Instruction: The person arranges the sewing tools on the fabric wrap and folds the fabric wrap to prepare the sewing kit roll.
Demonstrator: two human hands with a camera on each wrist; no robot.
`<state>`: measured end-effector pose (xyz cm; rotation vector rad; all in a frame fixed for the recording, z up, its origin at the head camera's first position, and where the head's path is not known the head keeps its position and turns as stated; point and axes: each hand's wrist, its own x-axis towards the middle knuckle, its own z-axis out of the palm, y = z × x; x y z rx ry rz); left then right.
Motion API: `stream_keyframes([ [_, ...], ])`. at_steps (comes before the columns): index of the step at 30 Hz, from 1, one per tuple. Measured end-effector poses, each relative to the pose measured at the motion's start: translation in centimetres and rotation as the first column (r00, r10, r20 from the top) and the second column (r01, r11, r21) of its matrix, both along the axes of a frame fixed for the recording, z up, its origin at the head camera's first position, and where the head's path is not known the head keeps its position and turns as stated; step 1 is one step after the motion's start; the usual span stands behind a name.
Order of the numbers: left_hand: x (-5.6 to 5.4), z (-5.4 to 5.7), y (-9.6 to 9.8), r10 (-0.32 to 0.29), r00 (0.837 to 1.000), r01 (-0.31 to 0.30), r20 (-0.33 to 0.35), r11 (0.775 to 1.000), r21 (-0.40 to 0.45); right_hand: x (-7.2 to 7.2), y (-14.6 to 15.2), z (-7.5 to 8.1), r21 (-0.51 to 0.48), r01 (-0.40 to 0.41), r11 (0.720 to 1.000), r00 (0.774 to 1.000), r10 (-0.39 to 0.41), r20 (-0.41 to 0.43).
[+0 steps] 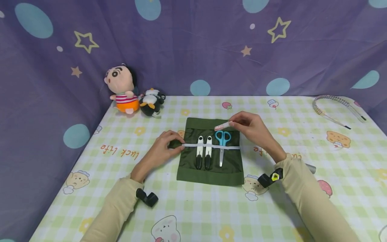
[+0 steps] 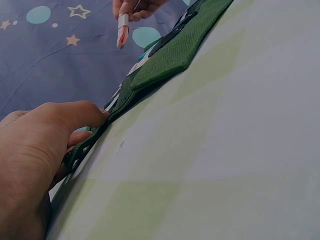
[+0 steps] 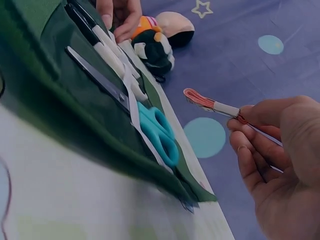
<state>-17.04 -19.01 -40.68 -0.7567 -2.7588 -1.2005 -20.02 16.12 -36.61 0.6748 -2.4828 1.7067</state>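
A dark green cloth tool roll point(image 1: 211, 179) lies spread flat, a white elastic band point(image 1: 232, 147) running across it. Under the band sit two white tools with black ends point(image 1: 200, 151) and scissors point(image 1: 223, 139) with blue handles, blades toward the person. My left hand point(image 1: 164, 148) pinches the roll's left edge by the band, thumb on top and fingers beneath in the left wrist view. Above the roll's far right part, my right hand point(image 1: 249, 126) pinches one end of a folded pink tape point(image 3: 200, 99) wrapped with a white band. Its looped end points left, over the scissors' handles.
Two plush toys, a doll point(image 1: 122, 89) and a penguin point(image 1: 151, 102), are at the table's back left. A headband point(image 1: 316, 109) lies back right. Behind the right sleeve, a grey cylinder point(image 1: 311, 168) shows partly. A purple curtain point(image 1: 181, 50) hangs behind the checked tablecloth point(image 1: 196, 215).
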Motion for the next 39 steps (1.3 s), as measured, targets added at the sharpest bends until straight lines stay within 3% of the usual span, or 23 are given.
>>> stream_keyframes([
  [12,-0.1,-0.2,-0.1,0.003,1.000,-0.003,-0.014,1.000,-0.005,-0.6,-3.4,-0.3,0.021,-0.115,0.993,0.993,0.115,0.025],
  [25,0.0,-0.1,-0.1,0.010,1.000,-0.010,-0.007,1.000,0.000,-0.8,-6.2,-0.7,0.053,-0.201,0.978,0.979,0.201,-0.005],
  [39,-0.2,0.0,0.0,0.001,1.000,0.000,-0.027,1.000,0.007,-0.7,-7.7,-1.2,0.083,-0.228,0.970,0.974,0.227,0.020],
])
